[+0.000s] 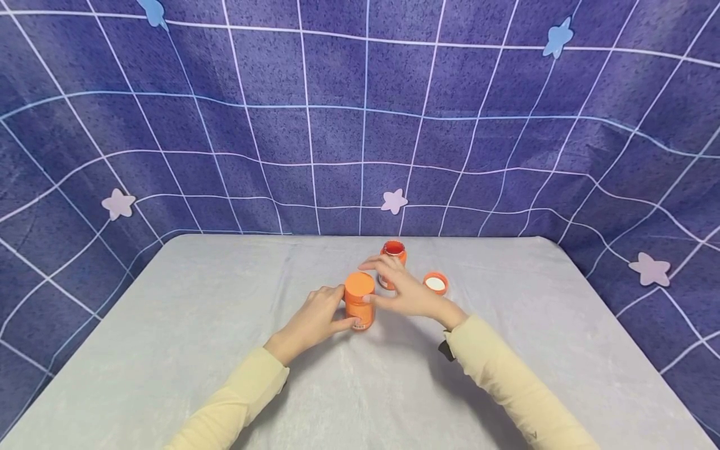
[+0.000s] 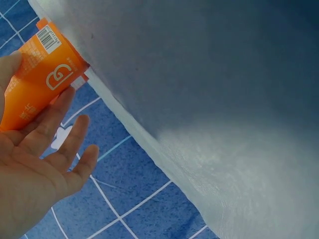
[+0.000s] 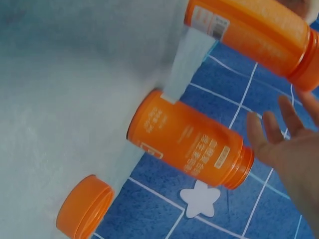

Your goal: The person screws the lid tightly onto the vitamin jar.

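Cloth (image 1: 169,350), pale gray and a bit wrinkly, lay under the things. Seen from the head, the capped bottle (image 1: 360,315) was the middle of the clock. It was orange and stood upright, with its orange lid (image 1: 360,285) sitting on top. The left hand (image 1: 315,317) held this bottle from 8 o'clock. That grip was snug, with the thumb on one side and fingers on the other. In the left wrist view, the last fingers stuck out loose, and the bottle showed a barcode (image 2: 49,40) and a curly white mark (image 2: 60,76).

The right hand (image 1: 405,292) was at 3 o'clock, its fingers spread wide and nearly straight. Its thumb was by the lid's side, but it was hard to tell if it touched.

The open bottle (image 3: 187,137), orange too with white writing, stood upright between 1 and 2 o'clock, partly behind the right hand. The loose cap (image 1: 435,283) lay near 3 o'clock, white inside facing up. A blue cloth wall (image 1: 337,131) with pale lines and stars (image 1: 394,201) rose at 12 o'clock.
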A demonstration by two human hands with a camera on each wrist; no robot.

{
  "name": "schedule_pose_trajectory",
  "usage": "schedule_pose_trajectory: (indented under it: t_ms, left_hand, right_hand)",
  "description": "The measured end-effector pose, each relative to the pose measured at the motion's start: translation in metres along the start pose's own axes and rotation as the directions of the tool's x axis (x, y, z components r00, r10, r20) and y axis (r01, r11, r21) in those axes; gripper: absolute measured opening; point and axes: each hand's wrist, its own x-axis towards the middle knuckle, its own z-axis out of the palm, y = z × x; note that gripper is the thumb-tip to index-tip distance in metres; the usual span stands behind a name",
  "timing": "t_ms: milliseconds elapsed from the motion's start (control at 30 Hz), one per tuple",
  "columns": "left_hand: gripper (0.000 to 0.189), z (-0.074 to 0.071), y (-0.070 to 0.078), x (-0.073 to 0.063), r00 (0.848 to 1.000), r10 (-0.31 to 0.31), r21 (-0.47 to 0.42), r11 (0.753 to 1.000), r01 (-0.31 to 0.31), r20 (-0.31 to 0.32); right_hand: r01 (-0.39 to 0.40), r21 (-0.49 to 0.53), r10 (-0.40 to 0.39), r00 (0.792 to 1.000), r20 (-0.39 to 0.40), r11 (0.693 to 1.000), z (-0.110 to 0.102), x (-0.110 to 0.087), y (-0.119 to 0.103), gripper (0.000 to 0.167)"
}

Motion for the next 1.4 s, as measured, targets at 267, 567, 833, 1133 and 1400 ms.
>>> schedule_pose_trajectory:
  t_ms: [267,567,833,1133,1400]
  left_hand:
    - [0.054,0.000,0.000,0.000,1.000,-0.004,-0.011,1.000,0.004,-0.001]
    - [0.053,0.001,-0.001,0.000,1.000,0.003,-0.021,1.000,-0.003,-0.007]
    - [0.054,0.001,-0.001,0.000,1.000,0.001,-0.023,1.000,-0.001,-0.004]
    - [0.050,0.000,-0.001,0.000,1.000,0.002,-0.014,1.000,-0.002,0.001]
    - [0.047,0.001,0.000,0.000,1.000,0.006,-0.007,1.000,-0.006,-0.005]
  right_hand:
    - [0.022,0.091,-0.032,0.994,0.109,0.996,-0.008,0.003,0.006,0.048]
    - [0.020,0.090,-0.032,0.991,0.128,0.996,-0.009,0.005,0.007,0.047]
    - [-0.017,0.094,0.010,0.997,0.073,0.995,-0.006,0.001,0.006,0.044]
    - [-0.034,-0.003,0.033,0.997,-0.070,0.999,0.005,-0.002,0.001,0.042]
    - [-0.038,-0.050,0.031,0.990,-0.141,0.998,0.011,-0.002,0.000,0.046]
